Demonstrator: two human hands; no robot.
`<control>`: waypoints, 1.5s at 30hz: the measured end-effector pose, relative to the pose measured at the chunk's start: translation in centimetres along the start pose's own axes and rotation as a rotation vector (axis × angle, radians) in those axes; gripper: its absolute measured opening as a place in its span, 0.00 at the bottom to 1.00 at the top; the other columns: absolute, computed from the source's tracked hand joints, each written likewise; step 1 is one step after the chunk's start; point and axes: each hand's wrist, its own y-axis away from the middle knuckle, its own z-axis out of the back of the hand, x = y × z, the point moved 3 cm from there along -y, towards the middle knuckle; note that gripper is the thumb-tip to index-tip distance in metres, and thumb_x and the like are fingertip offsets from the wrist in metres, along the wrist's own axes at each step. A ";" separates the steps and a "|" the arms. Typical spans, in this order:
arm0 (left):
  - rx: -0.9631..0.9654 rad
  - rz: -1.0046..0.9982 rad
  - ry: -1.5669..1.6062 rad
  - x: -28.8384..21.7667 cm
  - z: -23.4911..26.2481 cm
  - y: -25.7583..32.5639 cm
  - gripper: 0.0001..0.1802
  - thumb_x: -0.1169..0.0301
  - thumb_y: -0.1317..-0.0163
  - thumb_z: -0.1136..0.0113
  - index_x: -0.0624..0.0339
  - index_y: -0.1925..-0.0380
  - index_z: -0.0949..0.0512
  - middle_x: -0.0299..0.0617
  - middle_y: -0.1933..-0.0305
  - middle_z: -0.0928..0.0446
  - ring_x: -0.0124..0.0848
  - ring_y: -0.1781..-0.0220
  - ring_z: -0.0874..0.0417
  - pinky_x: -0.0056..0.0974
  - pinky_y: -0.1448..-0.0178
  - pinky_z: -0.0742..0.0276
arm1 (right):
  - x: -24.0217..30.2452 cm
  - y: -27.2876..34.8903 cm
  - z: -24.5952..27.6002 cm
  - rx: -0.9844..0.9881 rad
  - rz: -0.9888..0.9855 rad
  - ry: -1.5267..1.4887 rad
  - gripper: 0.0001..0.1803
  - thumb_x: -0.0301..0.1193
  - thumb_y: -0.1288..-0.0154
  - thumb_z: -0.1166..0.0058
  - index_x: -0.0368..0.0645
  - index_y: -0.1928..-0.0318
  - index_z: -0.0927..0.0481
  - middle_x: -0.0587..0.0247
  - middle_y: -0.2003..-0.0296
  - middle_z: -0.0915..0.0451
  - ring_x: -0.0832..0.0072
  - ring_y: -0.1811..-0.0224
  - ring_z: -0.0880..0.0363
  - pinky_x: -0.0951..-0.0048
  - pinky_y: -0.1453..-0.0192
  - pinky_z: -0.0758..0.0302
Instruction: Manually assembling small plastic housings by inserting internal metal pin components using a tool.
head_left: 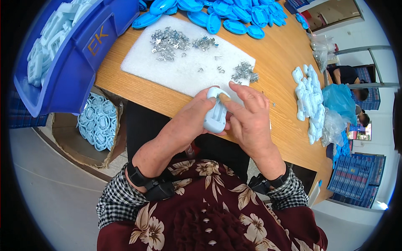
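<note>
Light-blue casing (214,115) is in both hands, held up in front of the body at the near edge of the tabletop (284,52), recessed side up, tilted
Left hand (193,112): grip pinching the casing, thumb on its left rim, fingers mostly hidden beneath
Right hand (250,119): thumb tip down in the upper end of the recess, index finger raised clear of it. Can't tell if this grip is pinching anything small

White foam sheet (178,73) lies just beyond the hands. On it: big metal-part pile (169,42) at far left, smaller metal-part pile (205,42) beside it, third metal-part pile (244,72) at the right edge, a few loose bits between
Bright-blue oval shells (234,27) heaped past the sheet's far edge
Light-blue shells (310,100) stacked on the right, next to a blue plastic bag (340,98) and a clear bag (333,127)

Left side: blue bin (69,81) full of pale-blue parts (54,37); below it, an open carton (69,140) with light-blue ring-shaped parts (98,123)
</note>
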 end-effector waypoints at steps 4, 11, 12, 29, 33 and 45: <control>0.073 0.017 -0.008 -0.5 -0.2 0.4 0.29 0.62 0.21 0.65 0.60 0.25 0.48 0.47 0.46 0.22 0.35 0.52 0.16 0.42 0.48 0.17 | -1.8 0.3 -0.7 0.028 -0.487 -0.695 0.18 0.28 0.30 0.41 0.38 0.43 0.22 0.58 0.54 0.17 0.71 0.54 0.20 0.70 0.48 0.26; -0.018 -0.142 -0.506 -1.4 0.1 0.9 0.25 0.68 0.24 0.59 0.63 0.30 0.35 0.41 0.52 0.20 0.26 0.57 0.19 0.34 0.51 0.21 | -2.2 0.7 -1.1 0.255 -0.707 -1.233 0.13 0.32 0.24 0.46 0.37 0.46 0.23 0.71 0.60 0.19 0.87 0.60 0.24 0.82 0.54 0.27; -0.024 -0.142 -0.570 -1.8 0.0 1.1 0.24 0.70 0.25 0.58 0.63 0.31 0.34 0.40 0.52 0.20 0.25 0.57 0.20 0.33 0.52 0.22 | -2.1 0.8 -1.1 0.267 -0.709 -1.231 0.13 0.31 0.24 0.46 0.36 0.46 0.24 0.71 0.60 0.19 0.87 0.60 0.24 0.82 0.54 0.26; 0.214 0.137 0.255 -0.9 -0.1 1.4 0.19 0.60 0.23 0.57 0.62 0.44 0.29 0.32 0.68 0.33 0.20 0.75 0.38 0.24 0.77 0.44 | -1.1 -0.6 0.1 0.207 -0.433 -0.903 0.07 0.26 0.34 0.35 0.40 0.58 0.19 0.76 0.72 0.23 0.87 0.69 0.29 0.80 0.65 0.30; 0.247 0.178 0.320 -0.1 0.2 1.3 0.18 0.58 0.23 0.57 0.61 0.47 0.29 0.33 0.67 0.33 0.20 0.75 0.37 0.24 0.76 0.43 | -1.7 -0.9 0.3 0.187 -0.348 -0.741 0.07 0.28 0.36 0.33 0.40 0.64 0.19 0.73 0.75 0.23 0.86 0.73 0.30 0.78 0.69 0.32; -0.137 -0.219 -0.174 -1.1 -1.1 0.7 0.29 0.71 0.26 0.56 0.61 0.26 0.40 0.40 0.46 0.25 0.26 0.47 0.26 0.34 0.40 0.29 | 0.1 3.0 -1.1 0.298 -0.645 -1.352 0.16 0.25 0.31 0.38 0.39 0.47 0.28 0.67 0.58 0.18 0.85 0.57 0.21 0.80 0.54 0.23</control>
